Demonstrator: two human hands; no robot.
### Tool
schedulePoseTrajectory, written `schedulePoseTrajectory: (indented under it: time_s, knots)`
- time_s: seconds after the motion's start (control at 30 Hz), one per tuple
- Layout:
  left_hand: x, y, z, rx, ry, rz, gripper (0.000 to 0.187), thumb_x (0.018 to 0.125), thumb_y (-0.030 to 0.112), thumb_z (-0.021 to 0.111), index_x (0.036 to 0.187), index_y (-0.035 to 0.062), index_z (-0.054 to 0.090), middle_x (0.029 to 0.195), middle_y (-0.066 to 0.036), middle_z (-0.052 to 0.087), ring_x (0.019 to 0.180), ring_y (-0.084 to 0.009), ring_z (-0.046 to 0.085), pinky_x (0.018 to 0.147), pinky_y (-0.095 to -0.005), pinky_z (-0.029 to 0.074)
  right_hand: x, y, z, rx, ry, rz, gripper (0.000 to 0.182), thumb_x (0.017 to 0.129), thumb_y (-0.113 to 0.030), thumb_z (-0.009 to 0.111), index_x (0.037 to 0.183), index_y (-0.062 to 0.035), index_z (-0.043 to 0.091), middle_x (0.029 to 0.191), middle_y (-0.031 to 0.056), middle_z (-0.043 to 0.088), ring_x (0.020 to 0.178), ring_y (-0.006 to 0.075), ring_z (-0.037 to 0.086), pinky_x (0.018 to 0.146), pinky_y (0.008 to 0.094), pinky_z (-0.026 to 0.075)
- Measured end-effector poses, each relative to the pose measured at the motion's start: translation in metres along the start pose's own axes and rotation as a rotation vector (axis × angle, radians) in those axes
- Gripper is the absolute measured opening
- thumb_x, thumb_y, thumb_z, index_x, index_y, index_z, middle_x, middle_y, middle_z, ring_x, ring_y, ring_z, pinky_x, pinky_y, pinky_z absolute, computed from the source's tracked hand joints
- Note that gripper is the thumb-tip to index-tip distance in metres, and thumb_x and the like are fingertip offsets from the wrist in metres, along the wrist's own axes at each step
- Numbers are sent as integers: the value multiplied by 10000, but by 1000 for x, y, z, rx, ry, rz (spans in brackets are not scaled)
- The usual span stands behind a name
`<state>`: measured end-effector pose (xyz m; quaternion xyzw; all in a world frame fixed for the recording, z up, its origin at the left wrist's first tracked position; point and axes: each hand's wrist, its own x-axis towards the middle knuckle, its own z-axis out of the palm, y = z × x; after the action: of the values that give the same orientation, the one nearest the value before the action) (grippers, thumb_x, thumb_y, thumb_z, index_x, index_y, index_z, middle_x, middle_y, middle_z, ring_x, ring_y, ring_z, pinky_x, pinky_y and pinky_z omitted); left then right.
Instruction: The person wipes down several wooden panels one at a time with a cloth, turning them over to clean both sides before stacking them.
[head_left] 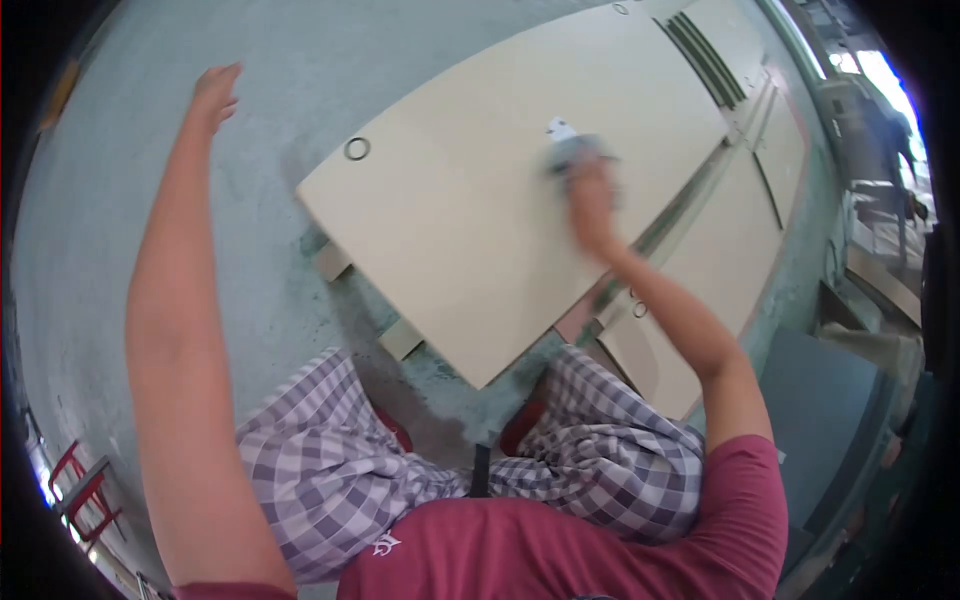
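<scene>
My right hand (pixel 594 205) is closed on a grey cloth (pixel 572 153), pressed against a large cream board (pixel 450 220) with a curved edge. Motion smears both the hand and the cloth. A small white piece (pixel 560 129) shows at the cloth's far edge. Out to the left, my left hand (pixel 214 98) hangs over the grey floor with its fingers loosely apart and nothing in them. A black ring mark (pixel 357 149) sits near the board's left corner.
Small blocks (pixel 402 339) stick out from under the board's near-left edge. Beside it on the right lies another cream panel (pixel 690 300). Dark strips (pixel 705 60) rest at the far end. A grey sheet (pixel 815 410) stands at right, a red chair (pixel 85 490) at lower left.
</scene>
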<state>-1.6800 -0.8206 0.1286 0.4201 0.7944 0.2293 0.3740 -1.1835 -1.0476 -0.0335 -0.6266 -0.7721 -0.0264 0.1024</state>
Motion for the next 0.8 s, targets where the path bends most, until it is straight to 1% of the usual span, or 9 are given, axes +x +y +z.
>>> schedulePoseTrajectory:
  time_s: [0.13,0.23,0.37,0.53,0.63,0.67,0.73,0.77,0.8]
  knots:
    - [-5,-12,-11,5,68,-47,602,835,401,529,1310,78,350,1316,-116,387,1121,-322,465,914,-407,395,-31,-133,-96,676,-461,-1042,461,874,-183,423,1324,-124,343,1376,71,326,1257,249,337,1061,398,242]
    - [0,-27,-31,-16,116,-94,597,840,389,522,1306,57,353,1300,-133,400,1106,-331,472,913,-412,398,8,-101,-85,1094,-642,-510,475,895,-249,413,1337,-101,326,1370,71,339,1246,237,348,1043,360,286]
    - [-1,-24,-33,51,124,-72,577,846,396,518,1305,84,359,1313,-101,391,1105,-307,476,900,-404,397,102,21,-87,432,64,230,395,784,29,436,1175,-14,474,1157,165,512,1096,313,478,922,385,389]
    - [1,-36,-36,144,144,-48,553,846,382,517,1283,71,381,1265,-109,433,1062,-297,496,879,-390,408,65,-87,-38,531,11,-168,347,859,-50,385,1192,-22,475,1237,163,472,1175,328,414,1001,417,301]
    - [4,-30,-26,169,148,-20,532,843,375,522,1261,66,407,1219,-112,469,1009,-291,521,845,-383,425,-7,-196,-55,1200,-839,-678,381,868,-145,441,1242,-76,427,1330,95,385,1229,264,365,1042,411,270]
    - [0,-28,-26,218,133,-24,523,841,372,524,1250,64,419,1197,-113,484,982,-287,534,827,-382,434,-1,-204,-111,679,-468,-1288,415,881,-172,432,1290,-118,390,1354,72,363,1262,234,327,1068,380,232]
    - [-6,-32,-30,143,264,98,416,780,340,576,1059,31,580,870,-128,608,835,-232,569,738,-352,452,26,-191,-103,891,-223,-1217,363,886,-186,440,1244,-129,452,1330,57,398,1243,203,350,1038,358,287]
    - [4,-37,-28,244,305,191,429,784,334,572,1089,32,564,934,-153,600,899,-270,563,775,-365,448,57,-166,-116,1172,-755,-570,420,869,-172,477,1281,-117,418,1361,56,364,1263,221,323,1052,358,262]
    - [10,-38,-26,341,343,294,444,788,329,568,1119,33,548,997,-178,593,962,-308,557,813,-378,444,94,-136,-109,827,-352,-646,470,843,-151,513,1293,-86,394,1338,97,381,1238,253,348,1049,374,260]
